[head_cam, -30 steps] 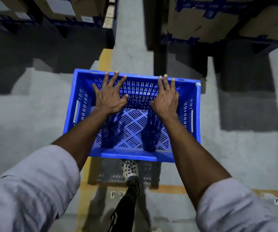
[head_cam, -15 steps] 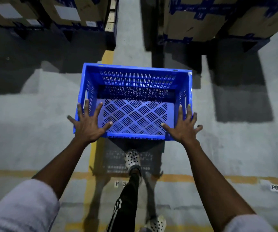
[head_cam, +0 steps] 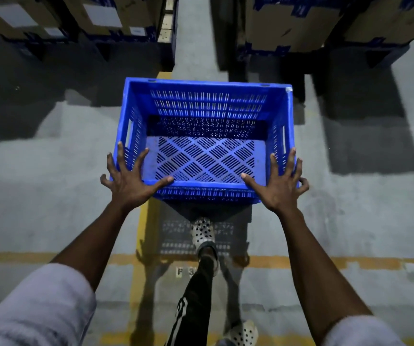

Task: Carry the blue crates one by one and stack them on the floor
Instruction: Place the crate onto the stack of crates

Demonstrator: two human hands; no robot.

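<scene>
Scene: A person looks down at one blue crate (head_cam: 208,103) on a grey warehouse floor (head_cam: 51,186), with cardboard boxes (head_cam: 288,18) stacked beyond it.
Crate: It is empty, open side up and square to the person. Its near left corner sits over a yellow floor line (head_cam: 141,236). Whether it rests fully on the floor cannot be told.
Left hand: The left hand (head_cam: 132,181) is spread over the near left corner with the thumb along the near rim. Its fingers (head_cam: 120,156) are straight and splayed, gripping nothing.
Right hand: The right hand (head_cam: 279,186) mirrors it on the near right corner, also splayed and gripping nothing.
Foot: A spotted shoe (head_cam: 202,232) stands just behind the near wall, in the crate's shadow.
Step in hand: Probably placing this crate as the base of the stack.
Doing it well: Press both corners evenly so the crate sits flat, and square it to the yellow line. A true base lets later crates seat rim to rim.
Watch for: An uneven push would twist the crate. The toes are close to the near wall.
</scene>
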